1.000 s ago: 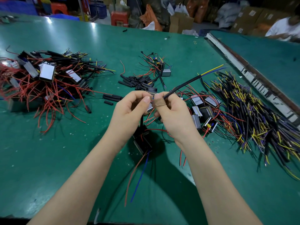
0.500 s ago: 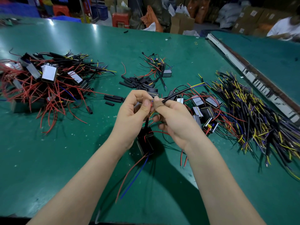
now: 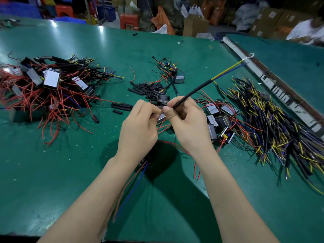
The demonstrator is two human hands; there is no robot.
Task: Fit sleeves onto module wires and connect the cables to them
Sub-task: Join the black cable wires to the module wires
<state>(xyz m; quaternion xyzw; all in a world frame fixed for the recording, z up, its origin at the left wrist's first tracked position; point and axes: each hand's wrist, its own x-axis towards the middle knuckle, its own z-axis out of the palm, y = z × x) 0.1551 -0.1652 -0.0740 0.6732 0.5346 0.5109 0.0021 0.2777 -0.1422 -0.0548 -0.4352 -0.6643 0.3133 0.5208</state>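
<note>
My right hand (image 3: 190,123) pinches a black cable (image 3: 198,88) whose yellow and blue ends point up and to the right. My left hand (image 3: 138,127) pinches thin module wires at the cable's near end, thumb tip to thumb tip. The module itself hangs below my left wrist, mostly hidden; its red and blue wires (image 3: 133,183) trail down toward the table edge. Short black sleeves (image 3: 145,89) lie in a loose heap just beyond my hands. A stack of unworked modules (image 3: 219,118) with red wires sits right of my right hand.
A big tangle of finished modules with red wires (image 3: 47,88) fills the left of the green table (image 3: 52,163). Several black cables with yellow and blue ends (image 3: 273,123) are piled at right. A metal rail (image 3: 273,85) divides off a second table, where another person (image 3: 306,30) sits.
The black cable, bent low half a second ago, now sticks out straight, up and to the right. Both hands stay together at the joint, and the hanging wires have swung slightly.
</note>
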